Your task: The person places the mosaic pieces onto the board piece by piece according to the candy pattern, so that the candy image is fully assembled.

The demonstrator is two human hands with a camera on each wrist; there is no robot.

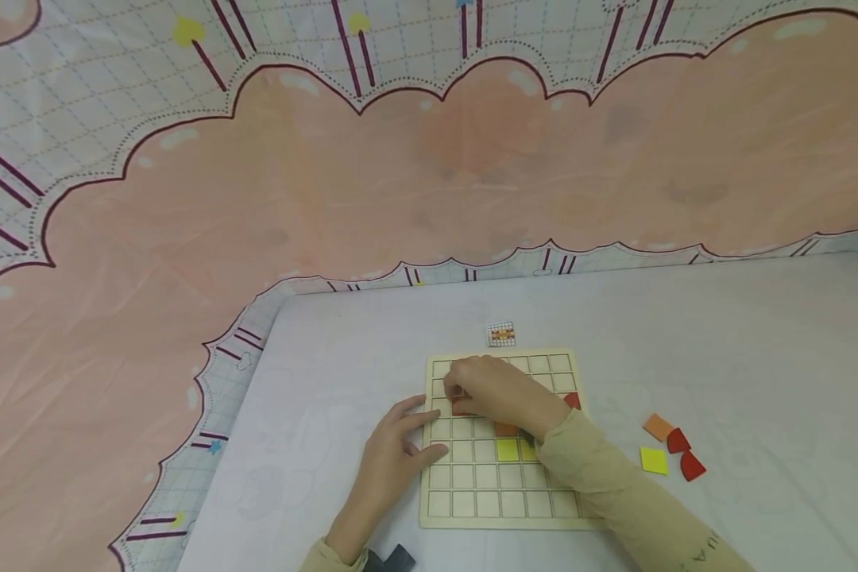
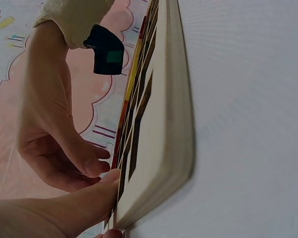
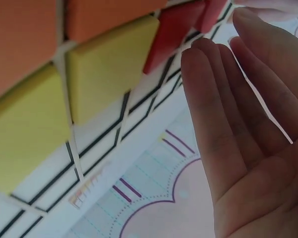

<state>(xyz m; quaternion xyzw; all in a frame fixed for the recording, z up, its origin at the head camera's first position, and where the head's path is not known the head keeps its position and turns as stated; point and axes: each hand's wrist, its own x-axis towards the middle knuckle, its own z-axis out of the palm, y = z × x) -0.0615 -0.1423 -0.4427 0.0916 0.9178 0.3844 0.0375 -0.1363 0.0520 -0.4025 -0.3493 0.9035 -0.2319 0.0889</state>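
Note:
A pale square grid board (image 1: 465, 521) lies on the white table. My left hand (image 1: 395, 449) rests at its left edge, fingers spread and thumb over the rim. Over the board's upper-left cells is my right hand (image 1: 496, 389), its fingertips bent down close to a red piece (image 1: 461, 407). In the right wrist view, red pieces (image 3: 174, 32) lie by those fingertips, beside yellow squares (image 3: 109, 69) and orange squares (image 3: 109, 17) set in the grid. Another red piece (image 1: 572, 400) shows at the board's right side. The right hand and sleeve hide part of the grid.
Right of the board lie a loose orange square (image 1: 658, 427), a yellow square (image 1: 654, 461) and two red rounded pieces (image 1: 693, 466). A small pattern card (image 1: 501, 334) lies beyond the board's far edge. A pink patterned cloth (image 1: 372, 183) borders the table.

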